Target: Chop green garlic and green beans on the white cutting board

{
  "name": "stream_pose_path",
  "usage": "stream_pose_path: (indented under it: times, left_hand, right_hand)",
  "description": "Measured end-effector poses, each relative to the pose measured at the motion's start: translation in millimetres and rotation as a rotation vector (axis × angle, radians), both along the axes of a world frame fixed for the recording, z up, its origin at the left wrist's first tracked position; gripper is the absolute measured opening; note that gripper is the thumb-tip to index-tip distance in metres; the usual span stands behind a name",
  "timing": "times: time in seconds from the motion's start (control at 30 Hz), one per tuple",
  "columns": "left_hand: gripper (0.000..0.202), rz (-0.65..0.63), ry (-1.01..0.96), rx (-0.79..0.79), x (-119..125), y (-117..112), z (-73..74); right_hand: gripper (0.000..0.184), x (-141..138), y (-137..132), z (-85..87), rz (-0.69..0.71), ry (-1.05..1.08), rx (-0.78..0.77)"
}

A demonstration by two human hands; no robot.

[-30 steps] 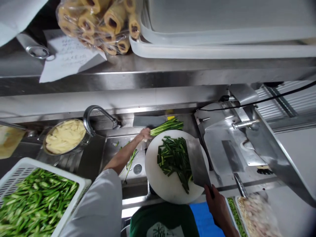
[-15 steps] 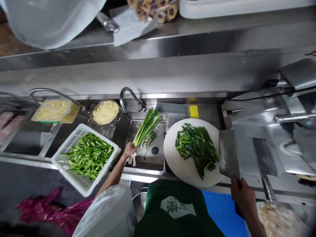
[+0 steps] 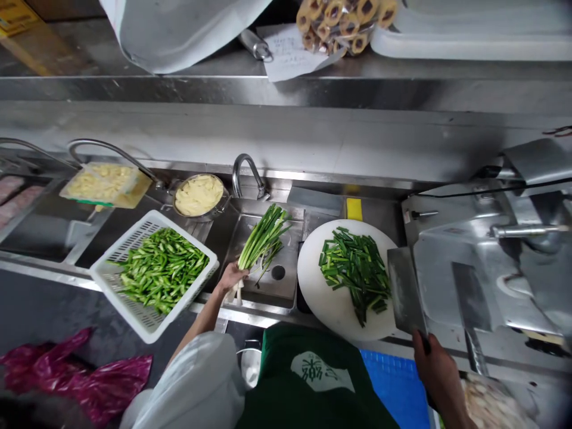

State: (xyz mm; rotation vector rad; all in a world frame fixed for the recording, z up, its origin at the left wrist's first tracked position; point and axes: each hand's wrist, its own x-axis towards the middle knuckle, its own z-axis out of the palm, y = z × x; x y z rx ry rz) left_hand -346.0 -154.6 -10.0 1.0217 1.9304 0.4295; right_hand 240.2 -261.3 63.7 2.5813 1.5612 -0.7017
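Note:
My left hand [image 3: 230, 278] is closed round the white root end of a bunch of green onions [image 3: 262, 239], held over the small steel sink [image 3: 286, 244]. My right hand [image 3: 435, 372] grips the handle of a cleaver [image 3: 403, 292], whose blade rests at the right edge of a round white cutting board [image 3: 324, 298]. A pile of chopped green stalks [image 3: 355, 271] lies on that board.
A white slotted basket of cut green pieces [image 3: 156, 271] sits left of the sink. A metal bowl [image 3: 199, 195] and a tray of pale food [image 3: 105, 183] stand behind, by the faucet [image 3: 245, 173]. A second knife [image 3: 469, 310] lies on the steel machine at right. Pink bags [image 3: 75, 372] lie lower left.
My left hand pulled the onion bunch off the far side of the board, leftward and nearer, over the sink. The view swung left and down. The cleaver stayed at the board's right edge.

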Motion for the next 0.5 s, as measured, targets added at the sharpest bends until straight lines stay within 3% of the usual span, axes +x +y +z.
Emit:
stream_pose_path:
  times: [0.13,0.3,0.4,0.5]
  left_hand:
    - [0.028,0.190,-0.309,0.061,17.9,-46.5,9.7]
    - [0.034,0.464,-0.595,0.002,78.1,-114.0,12.8]
    - [0.034,0.621,-0.673,-0.028,106.4,-149.2,15.9]
    - [0.039,0.656,-0.717,-0.064,113.6,-176.6,22.9]
  right_hand:
    - [0.028,-49.5,0.3,10.7,0.158,0.170,0.019]
    - [0.028,-111.6,21.8,11.0,0.427,0.279,-0.055]
    - [0.031,-125.2,29.6,4.1,0.548,0.223,-0.092]
    - [0.032,-121.9,31.5,-6.4,0.600,0.154,-0.135]
